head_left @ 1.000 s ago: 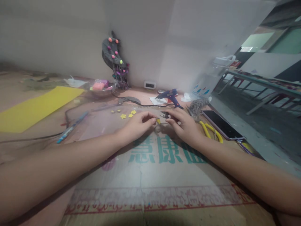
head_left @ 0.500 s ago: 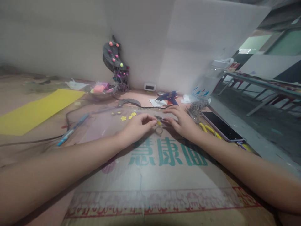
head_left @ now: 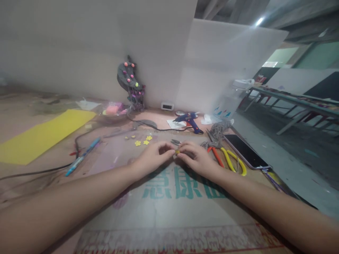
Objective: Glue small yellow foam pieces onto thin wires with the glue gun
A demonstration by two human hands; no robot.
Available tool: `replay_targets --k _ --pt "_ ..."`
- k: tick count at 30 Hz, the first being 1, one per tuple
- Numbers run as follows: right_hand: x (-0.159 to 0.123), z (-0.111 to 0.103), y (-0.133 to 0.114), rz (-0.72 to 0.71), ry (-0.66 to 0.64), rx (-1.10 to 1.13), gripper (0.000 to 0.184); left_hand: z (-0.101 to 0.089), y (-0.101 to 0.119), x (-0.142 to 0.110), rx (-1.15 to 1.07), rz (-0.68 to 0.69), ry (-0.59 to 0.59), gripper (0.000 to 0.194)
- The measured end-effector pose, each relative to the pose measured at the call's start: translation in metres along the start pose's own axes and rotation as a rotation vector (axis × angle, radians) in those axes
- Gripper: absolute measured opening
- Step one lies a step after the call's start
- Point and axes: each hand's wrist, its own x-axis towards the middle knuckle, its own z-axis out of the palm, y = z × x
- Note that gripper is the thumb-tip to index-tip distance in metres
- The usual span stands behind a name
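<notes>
My left hand (head_left: 159, 157) is closed in a pinch, thumb and forefinger on a small yellow piece (head_left: 177, 152), possibly a cut-out flower; its shape is mostly hidden. The fingers of my right hand (head_left: 197, 158) pinch the same piece from the other side. Just beyond my fingertips lies a pair of small scissors (head_left: 175, 142), its handles hidden behind my right hand. To the left, several yellow flower cut-outs (head_left: 138, 143) rest on the printed cardboard (head_left: 159, 215) under my hands.
Yellow sheet (head_left: 47, 137) and blue pen (head_left: 83, 157) lie left. Behind stand a decorated grey moon (head_left: 127, 77), a glue gun (head_left: 189, 120) with its cable, and a small digital display (head_left: 167, 106). Rightward are grey yarn (head_left: 221, 128), yellow-handled scissors (head_left: 233, 160) and a phone (head_left: 246, 151).
My right hand has left the small scissors, which now lie on the cardboard. Both hands have come together nearer me on the yellow piece. The camera view has tilted up slightly.
</notes>
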Motion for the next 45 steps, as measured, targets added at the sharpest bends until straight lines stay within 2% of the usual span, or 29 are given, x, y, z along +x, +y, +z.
replay_targets --k 6,12,16,19,22,25,28,33,39,42,45 --pt "0.000 -0.002 -0.004 0.013 -0.021 0.020 0.012 -0.001 0.009 -0.002 0.016 -0.033 -0.066 0.020" --pt "0.002 -0.003 -0.005 0.027 -0.017 0.027 0.014 -0.002 0.009 -0.004 0.039 -0.069 0.007 0.022" --pt "0.004 -0.018 -0.012 0.018 0.041 -0.033 0.014 -0.002 0.006 -0.005 0.036 -0.076 0.034 0.024" --pt "0.010 -0.039 -0.014 0.094 0.127 -0.089 0.012 -0.002 0.005 -0.005 0.027 -0.094 0.042 0.027" --pt "0.016 -0.060 -0.002 0.209 0.196 -0.120 0.014 -0.002 0.003 -0.004 0.001 -0.118 0.035 0.029" --pt "0.024 -0.077 0.023 0.320 0.219 -0.117 0.022 -0.001 0.002 -0.003 -0.019 -0.117 0.044 0.028" --pt "0.036 -0.085 0.053 0.504 0.155 -0.158 0.033 -0.001 0.001 -0.002 -0.011 -0.103 0.075 0.026" --pt "0.060 -0.075 0.090 0.599 0.021 -0.119 0.043 -0.001 -0.002 0.000 -0.024 -0.080 0.136 0.024" --pt "0.078 -0.052 0.100 0.659 -0.012 -0.100 0.043 -0.001 -0.002 0.001 -0.015 -0.057 0.148 0.023" --pt "0.082 -0.047 0.098 0.687 0.017 -0.104 0.031 0.000 -0.004 0.001 -0.028 -0.041 0.136 0.023" --pt "0.083 -0.053 0.092 0.706 0.035 -0.082 0.015 0.000 -0.008 0.003 -0.049 -0.046 0.122 0.026"
